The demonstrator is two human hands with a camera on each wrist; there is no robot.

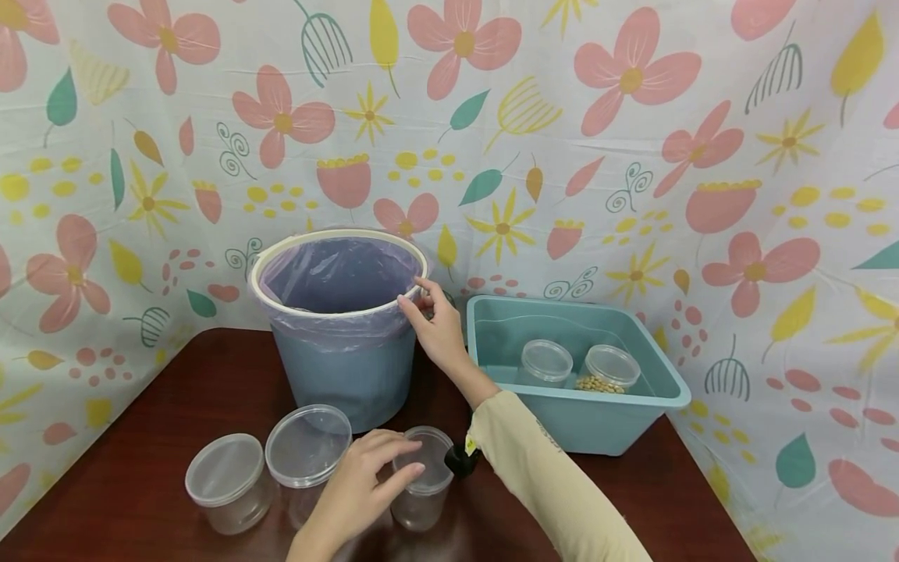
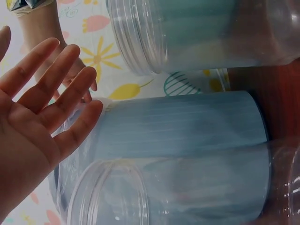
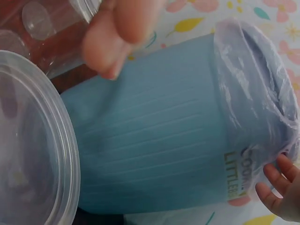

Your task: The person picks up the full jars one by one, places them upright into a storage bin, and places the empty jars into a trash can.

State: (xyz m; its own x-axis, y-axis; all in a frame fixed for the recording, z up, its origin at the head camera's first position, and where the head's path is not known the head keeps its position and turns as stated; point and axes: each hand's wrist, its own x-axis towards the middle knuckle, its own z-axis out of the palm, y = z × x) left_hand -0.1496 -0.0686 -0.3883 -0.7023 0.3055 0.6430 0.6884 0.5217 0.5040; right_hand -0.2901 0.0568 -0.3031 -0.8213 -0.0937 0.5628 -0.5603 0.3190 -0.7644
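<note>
Bin [image 1: 344,375]: blue, ribbed wall, upright on the counter [image 1: 175,390], mouth uncovered. Translucent purple liner [image 1: 330,332] covers the inside and folds over the outside, wrinkled; cream ring [image 1: 344,314] circles the top. Jar [image 1: 430,490]: small, clear, round, upright on the counter, just in front of the bin, toward its right.

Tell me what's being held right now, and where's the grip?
The right hand appears to hold the round blue plastic bin by the right side of its cream ring-shaped rim. The left hand holds nothing.
</note>
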